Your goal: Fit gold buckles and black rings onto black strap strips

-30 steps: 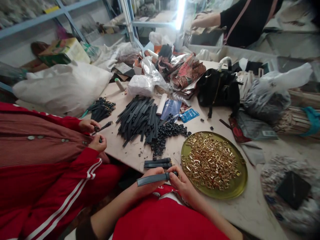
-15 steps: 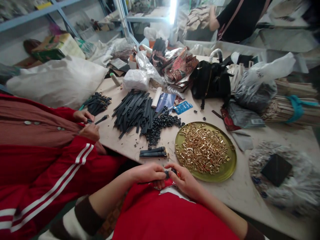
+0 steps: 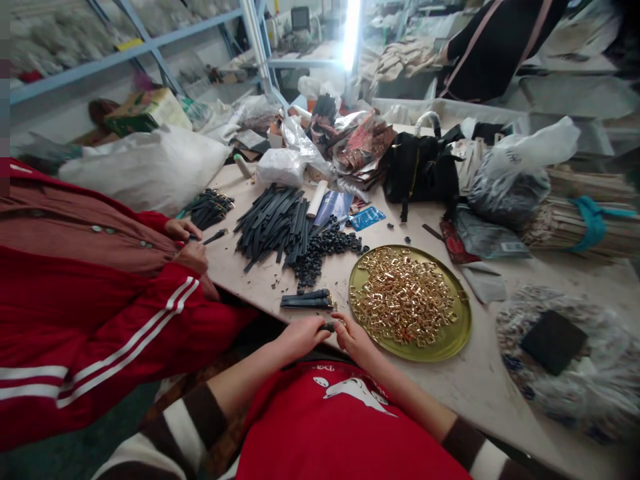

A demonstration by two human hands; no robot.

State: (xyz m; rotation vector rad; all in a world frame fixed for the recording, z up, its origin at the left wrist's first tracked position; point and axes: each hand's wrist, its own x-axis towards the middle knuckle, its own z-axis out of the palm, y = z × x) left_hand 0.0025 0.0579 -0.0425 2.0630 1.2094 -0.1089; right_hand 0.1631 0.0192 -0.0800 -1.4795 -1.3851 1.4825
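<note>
My left hand point(image 3: 304, 335) and my right hand point(image 3: 353, 339) meet at the table's front edge, in front of my red apron. Both are closed on a small black strap point(image 3: 328, 327), mostly covered by my fingers. Whether a buckle is on it I cannot make out. Just beyond lies a short stack of black straps point(image 3: 306, 299) with gold buckles at their right ends. To the right of my hands stands a round gold tray point(image 3: 463, 327) heaped with gold buckles point(image 3: 405, 293). Small black loops point(image 3: 320, 257) and a pile of long black straps point(image 3: 273, 220) lie farther back.
A co-worker in a red jacket point(image 3: 115, 327) sits at the left, holding a black strap point(image 3: 216, 236), near buckled straps point(image 3: 210, 205). A black bag point(image 3: 423, 170), plastic bags point(image 3: 515, 173) and tied bundles point(image 3: 565, 217) stand behind and right. Another person point(image 3: 500, 50) is at the back.
My hands have moved slightly forward, away from my body, still closed on the strap. The view has tilted up a little and shifted left. The co-worker's hands stay around their strap.
</note>
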